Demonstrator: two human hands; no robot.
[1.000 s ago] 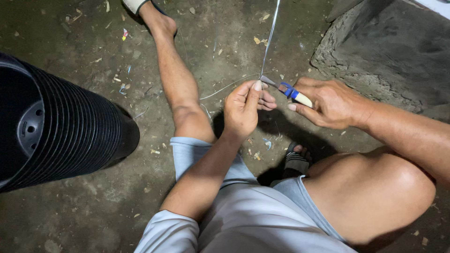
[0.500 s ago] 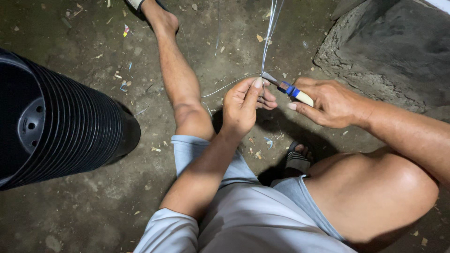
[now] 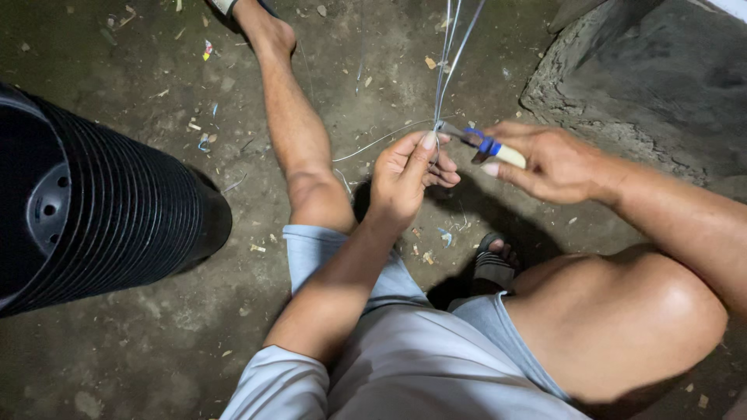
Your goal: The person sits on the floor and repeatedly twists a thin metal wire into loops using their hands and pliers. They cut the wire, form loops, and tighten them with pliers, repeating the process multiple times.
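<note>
Head view: our left hand (image 3: 405, 180) pinches thin wire (image 3: 442, 78) at thumb tip, strands rising upward. Our right hand (image 3: 548, 162) grips small pliers (image 3: 481, 143), nose at the pinch. Wire looks light, springy, slippery; best gripped close to the nose. Stacked black pots (image 3: 101, 210) lie left.

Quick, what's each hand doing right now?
Left hand: closed, pinching the thin wire.
Right hand: closed on the small knife at the wire.
</note>
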